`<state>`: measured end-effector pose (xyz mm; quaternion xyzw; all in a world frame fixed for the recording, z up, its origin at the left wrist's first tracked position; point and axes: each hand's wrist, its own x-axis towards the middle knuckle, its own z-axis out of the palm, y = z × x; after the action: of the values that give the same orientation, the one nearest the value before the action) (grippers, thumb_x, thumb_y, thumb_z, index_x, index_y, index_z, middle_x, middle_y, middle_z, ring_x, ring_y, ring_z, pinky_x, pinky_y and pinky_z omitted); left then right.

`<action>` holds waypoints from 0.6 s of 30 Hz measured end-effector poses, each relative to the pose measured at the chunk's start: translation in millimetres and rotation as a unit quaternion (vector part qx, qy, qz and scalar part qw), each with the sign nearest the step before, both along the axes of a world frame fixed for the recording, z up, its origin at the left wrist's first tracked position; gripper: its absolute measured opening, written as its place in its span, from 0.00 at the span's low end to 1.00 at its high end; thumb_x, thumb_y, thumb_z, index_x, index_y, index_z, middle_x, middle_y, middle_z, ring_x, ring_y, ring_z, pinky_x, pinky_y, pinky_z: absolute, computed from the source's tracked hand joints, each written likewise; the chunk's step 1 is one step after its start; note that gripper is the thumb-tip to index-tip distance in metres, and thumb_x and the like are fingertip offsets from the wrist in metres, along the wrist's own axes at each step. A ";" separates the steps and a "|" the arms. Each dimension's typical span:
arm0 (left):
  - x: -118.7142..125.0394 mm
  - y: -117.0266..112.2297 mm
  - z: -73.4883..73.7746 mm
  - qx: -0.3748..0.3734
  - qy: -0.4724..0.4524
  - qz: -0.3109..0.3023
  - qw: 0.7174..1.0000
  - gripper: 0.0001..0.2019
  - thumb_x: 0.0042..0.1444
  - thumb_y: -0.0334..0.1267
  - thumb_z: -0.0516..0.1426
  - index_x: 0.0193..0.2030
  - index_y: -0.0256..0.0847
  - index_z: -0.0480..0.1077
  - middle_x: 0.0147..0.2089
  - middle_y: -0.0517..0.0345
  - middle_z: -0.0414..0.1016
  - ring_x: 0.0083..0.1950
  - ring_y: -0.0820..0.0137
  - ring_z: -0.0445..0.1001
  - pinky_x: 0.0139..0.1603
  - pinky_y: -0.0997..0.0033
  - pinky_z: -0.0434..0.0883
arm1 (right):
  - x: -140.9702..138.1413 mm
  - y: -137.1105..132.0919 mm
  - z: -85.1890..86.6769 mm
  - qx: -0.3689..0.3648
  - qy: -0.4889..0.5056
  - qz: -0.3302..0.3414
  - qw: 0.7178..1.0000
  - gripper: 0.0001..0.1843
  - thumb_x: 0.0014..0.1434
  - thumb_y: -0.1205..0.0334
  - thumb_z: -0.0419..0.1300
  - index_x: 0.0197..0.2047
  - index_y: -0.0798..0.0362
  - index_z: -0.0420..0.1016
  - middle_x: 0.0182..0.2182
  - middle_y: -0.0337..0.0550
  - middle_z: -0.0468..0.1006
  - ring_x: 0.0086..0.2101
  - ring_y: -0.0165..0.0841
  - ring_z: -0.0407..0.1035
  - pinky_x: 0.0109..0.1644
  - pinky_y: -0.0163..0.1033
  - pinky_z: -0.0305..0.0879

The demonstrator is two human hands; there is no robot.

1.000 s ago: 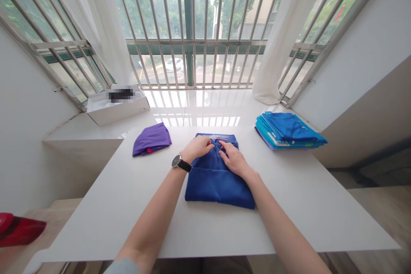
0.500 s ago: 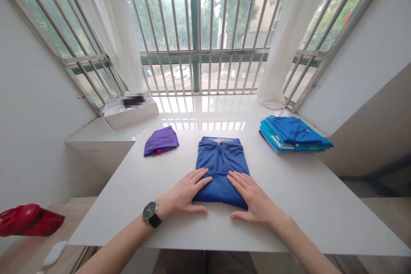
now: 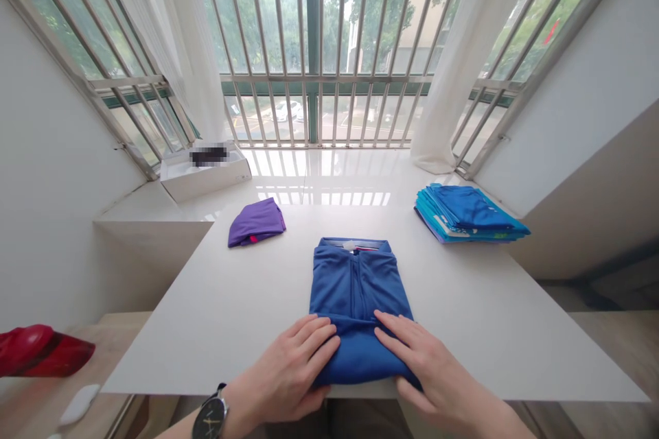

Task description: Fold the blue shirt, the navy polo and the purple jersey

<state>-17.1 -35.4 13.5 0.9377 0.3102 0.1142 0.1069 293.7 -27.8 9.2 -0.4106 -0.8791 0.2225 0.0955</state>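
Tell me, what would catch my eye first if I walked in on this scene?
The bright blue folded shirt stands out first, at the near edge of the white table, with the person's left hand and right hand on its near fold. Farther back, a purple folded cloth lies left and a stack of blue clothes right, before a large barred window.
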 end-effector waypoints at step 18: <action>-6.0 49.9 22.3 -0.267 -0.176 0.119 0.940 0.10 0.56 0.36 0.56 0.44 0.43 0.74 0.38 0.59 0.79 0.38 0.67 0.76 0.42 0.70 0.71 | 23.7 5.6 -3.4 -0.084 0.128 -0.019 0.988 0.44 0.51 0.52 0.68 0.69 0.45 0.61 0.66 0.52 0.64 0.63 0.52 0.60 0.66 0.60 0.58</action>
<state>-23.1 14.5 35.8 0.7961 0.4149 0.2024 0.3914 317.4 -22.2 5.8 -0.4023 -0.8298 0.3442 0.1766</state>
